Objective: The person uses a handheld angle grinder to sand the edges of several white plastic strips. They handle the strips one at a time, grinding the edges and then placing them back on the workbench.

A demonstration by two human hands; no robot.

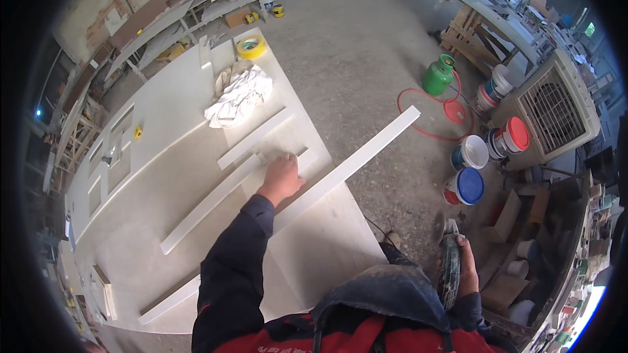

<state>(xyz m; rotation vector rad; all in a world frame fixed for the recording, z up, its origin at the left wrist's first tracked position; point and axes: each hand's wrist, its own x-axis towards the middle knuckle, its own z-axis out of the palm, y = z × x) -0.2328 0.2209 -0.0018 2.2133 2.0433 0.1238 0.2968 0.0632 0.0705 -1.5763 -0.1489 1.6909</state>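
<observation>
My left hand (pixel 282 178) reaches across the pale tabletop (pixel 307 255), its fingers curled down round a short white strip (pixel 306 156), mostly hidden beneath it. A long white strip (pixel 366 153) passes under my left forearm, and its far end juts past the table's right edge. Left of the hand lie another white strip (pixel 212 204) and a shorter one (pixel 256 137). Low at my right side, off the table, my right hand (pixel 468 267) is wrapped round the body of an angle grinder (pixel 450 265), its disc pointing away from me.
A crumpled white cloth (pixel 241 97) and a yellow tape roll (pixel 250 46) lie at the table's far end. Right of the table, on the floor, stand a green gas cylinder (pixel 438 76) with a red hose (pixel 418 132), several buckets (pixel 470 186) and an air cooler (pixel 556 108).
</observation>
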